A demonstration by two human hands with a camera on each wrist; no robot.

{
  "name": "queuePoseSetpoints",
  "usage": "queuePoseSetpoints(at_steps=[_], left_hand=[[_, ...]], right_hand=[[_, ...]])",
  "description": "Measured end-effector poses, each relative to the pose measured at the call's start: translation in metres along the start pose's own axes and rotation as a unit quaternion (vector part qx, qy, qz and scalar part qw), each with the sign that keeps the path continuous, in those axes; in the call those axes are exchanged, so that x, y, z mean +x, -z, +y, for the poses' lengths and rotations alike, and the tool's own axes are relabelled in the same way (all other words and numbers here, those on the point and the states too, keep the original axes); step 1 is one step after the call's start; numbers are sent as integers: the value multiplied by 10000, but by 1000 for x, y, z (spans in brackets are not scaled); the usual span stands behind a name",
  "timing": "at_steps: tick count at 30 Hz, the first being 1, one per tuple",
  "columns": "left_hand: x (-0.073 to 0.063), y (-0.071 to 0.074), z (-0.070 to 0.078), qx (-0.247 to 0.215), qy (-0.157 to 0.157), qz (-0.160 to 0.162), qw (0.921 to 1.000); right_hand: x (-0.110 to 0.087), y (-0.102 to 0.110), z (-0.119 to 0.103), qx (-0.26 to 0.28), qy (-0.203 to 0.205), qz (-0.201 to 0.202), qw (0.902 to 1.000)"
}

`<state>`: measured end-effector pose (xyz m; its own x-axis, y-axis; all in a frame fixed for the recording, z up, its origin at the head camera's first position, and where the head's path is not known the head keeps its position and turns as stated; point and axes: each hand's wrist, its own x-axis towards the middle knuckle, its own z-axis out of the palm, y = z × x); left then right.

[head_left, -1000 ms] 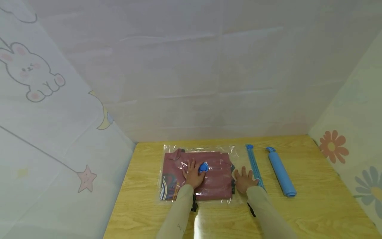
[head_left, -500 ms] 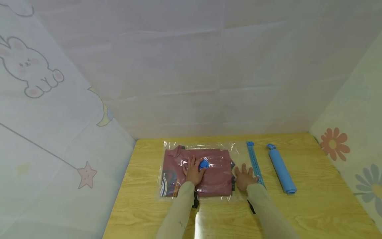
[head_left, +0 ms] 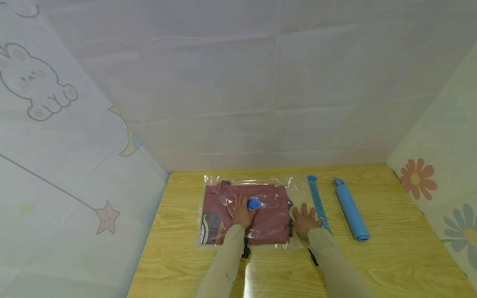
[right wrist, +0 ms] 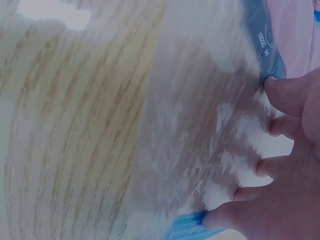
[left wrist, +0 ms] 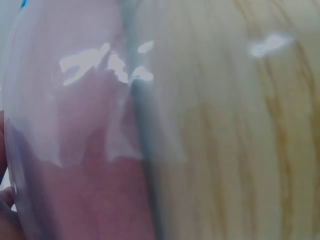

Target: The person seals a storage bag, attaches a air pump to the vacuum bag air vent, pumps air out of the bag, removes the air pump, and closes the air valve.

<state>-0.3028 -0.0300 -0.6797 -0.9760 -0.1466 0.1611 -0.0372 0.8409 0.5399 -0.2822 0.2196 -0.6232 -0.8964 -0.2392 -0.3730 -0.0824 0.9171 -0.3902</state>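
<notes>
A clear vacuum storage bag (head_left: 298,186) lies flat with a folded dark pink garment (head_left: 270,223) inside. Its round blue valve (head_left: 254,203) sits near the middle. My left hand (head_left: 241,213) rests on the bag just left of the valve, fingers extended, thumb below the valve. To the right, my right hand (head_left: 306,221) is spread over the clear end of the bag, beside the blue zip strip (head_left: 316,198). In the right wrist view, the fingertips of the right hand (right wrist: 290,165) press the film, with the little finger at the blue strip (right wrist: 187,227).
A blue hand pump (head_left: 351,213) lies on the wooden table (head_left: 175,215) to the right of the bag. A pale fabric wall (head_left: 223,103) stands behind the table, and patterned walls flank it on both sides.
The head view has tilted slightly. My left hand has shifted a little, its thumb now lower beside the valve. The right hand stays spread on the bag.
</notes>
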Motion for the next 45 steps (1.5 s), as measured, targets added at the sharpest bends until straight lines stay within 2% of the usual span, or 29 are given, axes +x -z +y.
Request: queuePoseSetpoints(at_steps=[12,22,29,35,45], left_hand=[[-1,4,-2,-221,-40,-99,9997],[-1,14,-2,-294,-288,-637,9971],[-1,19,1,-293,-267,-870,9954],[-2,19,0,-287,-282,-814,9959],[-2,20,3,-508,-3,-703,9962]], right_hand=[[1,-1,2,41,66,-74,9999],[-3,2,0,80,95,-22,9999],[-3,2,0,152,50,-85,9998],[0,0,1,121,22,-53,9999],[1,-1,2,69,21,-74,9999]])
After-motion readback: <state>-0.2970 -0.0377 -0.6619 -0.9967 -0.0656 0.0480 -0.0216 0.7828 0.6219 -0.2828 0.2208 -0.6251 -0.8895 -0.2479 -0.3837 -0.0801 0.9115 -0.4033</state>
